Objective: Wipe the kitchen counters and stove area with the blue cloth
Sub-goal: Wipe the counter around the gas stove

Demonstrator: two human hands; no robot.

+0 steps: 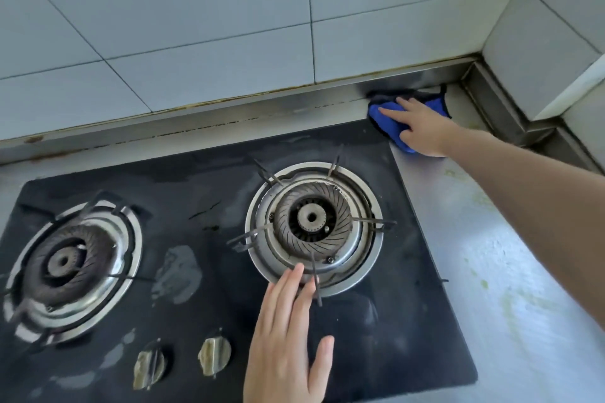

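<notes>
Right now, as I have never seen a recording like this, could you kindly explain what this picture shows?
There is no machine here: a camera worn on a person's head looks down at their own bare hands. The right hand presses a blue cloth flat on the steel counter, at the back near the tiled wall's corner. The left hand rests open on the black stove, its fingertips at the right burner. A left burner and two knobs also show.
</notes>
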